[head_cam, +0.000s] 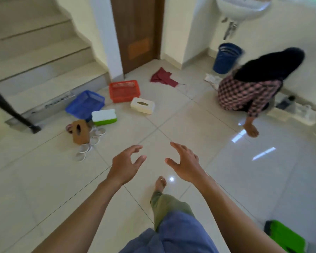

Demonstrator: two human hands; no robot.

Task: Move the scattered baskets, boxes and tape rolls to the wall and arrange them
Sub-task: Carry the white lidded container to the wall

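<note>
On the tiled floor by the stairs lie a blue basket (85,104), a red basket (124,91), a cream tissue box (142,105), a white box with a green base (104,117) and a brown cardboard box (80,132). Several white tape rolls (84,148) are scattered beside the brown box. My left hand (126,164) and my right hand (185,163) are stretched out in front of me above bare floor, fingers spread and loosely bent, holding nothing. Both are well short of the objects.
Another person (252,88) squats at the right by a blue bucket (225,58) under a wall sink (242,8). A red cloth (162,77) lies before the brown door (137,31). A dark pole (11,110) leans at the left. A green object (286,236) sits bottom right.
</note>
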